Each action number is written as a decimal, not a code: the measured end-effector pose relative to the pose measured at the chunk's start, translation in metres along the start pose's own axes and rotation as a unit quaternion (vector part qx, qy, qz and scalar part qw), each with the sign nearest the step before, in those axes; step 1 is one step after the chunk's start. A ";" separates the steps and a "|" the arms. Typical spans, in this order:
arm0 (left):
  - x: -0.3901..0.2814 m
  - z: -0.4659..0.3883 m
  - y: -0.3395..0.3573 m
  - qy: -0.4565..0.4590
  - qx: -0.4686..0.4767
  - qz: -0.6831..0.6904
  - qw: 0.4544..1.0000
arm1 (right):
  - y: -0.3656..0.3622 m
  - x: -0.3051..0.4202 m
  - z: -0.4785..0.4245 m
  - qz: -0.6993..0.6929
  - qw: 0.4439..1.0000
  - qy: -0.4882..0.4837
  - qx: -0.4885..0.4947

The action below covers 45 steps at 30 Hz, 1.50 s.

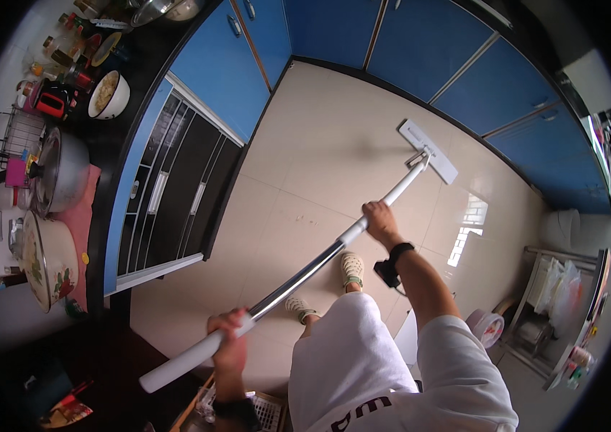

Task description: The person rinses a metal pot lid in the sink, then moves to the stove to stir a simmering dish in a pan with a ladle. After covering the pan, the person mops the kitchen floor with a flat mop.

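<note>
A flat mop with a white and silver pole (295,281) runs diagonally across the view. Its rectangular white head (443,162) lies on the beige tiled floor (305,156), close to the blue cabinets. My left hand (228,337) is wrapped around the white grip near the pole's rear end and looks slightly blurred. Farther along, my right hand (382,222) grips the pole just past its white collar. The underside of the mop head is hidden. Small brownish marks (305,220) show on the tiles left of my right hand.
Blue cabinets (419,48) border the floor at the far side. A dark counter (146,102) on the left bears pots, a bowl (110,95) and jars. Below it is a black built-in appliance (175,189). To the right stand a metal rack (532,318) and a white bucket (560,228).
</note>
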<state>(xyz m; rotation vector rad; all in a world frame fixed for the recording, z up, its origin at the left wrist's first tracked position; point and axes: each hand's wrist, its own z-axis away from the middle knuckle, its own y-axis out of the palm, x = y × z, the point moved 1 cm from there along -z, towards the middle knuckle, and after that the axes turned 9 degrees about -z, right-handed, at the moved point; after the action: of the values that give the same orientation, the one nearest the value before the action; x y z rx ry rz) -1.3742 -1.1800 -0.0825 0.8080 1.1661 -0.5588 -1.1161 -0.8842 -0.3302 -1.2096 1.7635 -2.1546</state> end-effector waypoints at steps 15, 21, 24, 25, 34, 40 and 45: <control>-0.313 0.118 -0.209 0.294 -0.422 -0.126 0.848 | 0.051 0.435 0.093 -0.293 0.924 -0.159 0.187; -0.208 0.079 -0.197 0.156 0.001 0.103 0.982 | 0.042 0.299 0.090 -0.208 0.953 -0.072 0.209; -0.088 0.049 -0.119 0.101 -0.105 0.007 0.989 | 0.054 0.161 0.112 -0.118 0.986 0.022 0.119; -0.053 0.039 -0.089 0.061 -0.064 0.036 0.995 | 0.050 0.111 0.123 -0.079 0.988 0.084 0.104; 0.042 0.057 0.033 -0.108 0.292 -0.018 0.950 | -0.025 -0.030 0.254 -0.018 0.966 0.241 -0.088; -0.064 0.033 -0.087 -0.058 0.144 -0.070 0.985 | 0.060 0.127 0.235 -0.059 0.973 0.182 0.126; -0.233 0.037 -0.173 0.124 0.136 -0.006 0.983 | 0.038 0.326 0.148 -0.276 0.960 0.040 0.037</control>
<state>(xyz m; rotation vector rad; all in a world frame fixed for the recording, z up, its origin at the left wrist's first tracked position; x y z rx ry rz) -1.5562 -1.3193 0.0995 1.1292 1.3405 -0.6492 -1.2595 -1.1868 -0.1973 -1.7864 1.4743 -2.5565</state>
